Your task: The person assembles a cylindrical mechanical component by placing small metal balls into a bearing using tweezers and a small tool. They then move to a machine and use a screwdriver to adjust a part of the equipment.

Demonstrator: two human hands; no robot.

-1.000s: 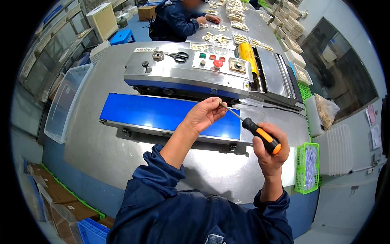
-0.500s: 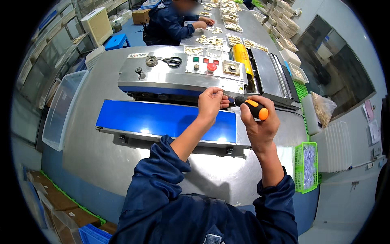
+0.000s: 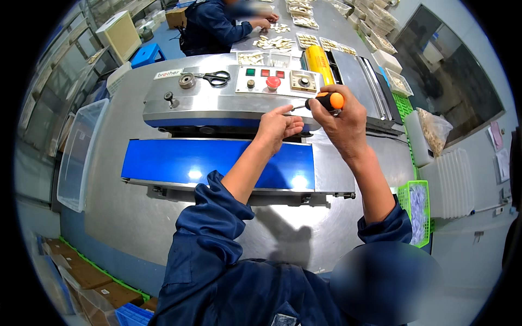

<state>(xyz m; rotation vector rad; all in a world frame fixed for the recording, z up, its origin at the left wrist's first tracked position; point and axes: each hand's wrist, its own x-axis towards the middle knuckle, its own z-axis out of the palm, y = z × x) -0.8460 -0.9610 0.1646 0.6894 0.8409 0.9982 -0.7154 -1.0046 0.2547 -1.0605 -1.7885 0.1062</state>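
My right hand (image 3: 350, 125) is closed around the black and orange handle of a screwdriver (image 3: 325, 101). The shaft points left, its tip close to the fingers of my left hand (image 3: 276, 127). That hand is half turned up with its fingers stretched out and apart; whether some small part lies on them I cannot make out. Both hands hover at the front right of a steel band sealing machine (image 3: 217, 107). Beneath my left forearm runs its blue conveyor belt (image 3: 212, 163). On top of the machine lie black-handled scissors (image 3: 217, 79) and a metal ring-shaped part (image 3: 186, 81).
The machine's panel carries a red push button (image 3: 273, 83). Behind it stands a yellow cylinder (image 3: 319, 62). Across the steel table a person (image 3: 215, 27) handles pale pieces near filled trays (image 3: 308, 41). A clear bin (image 3: 81, 155) is at left, a green basket (image 3: 403, 198) at right.
My left fingers have gone from a pinch near the screwdriver's tip to spread out. My right hand has raised the screwdriver slightly. The whole view has shifted a little.
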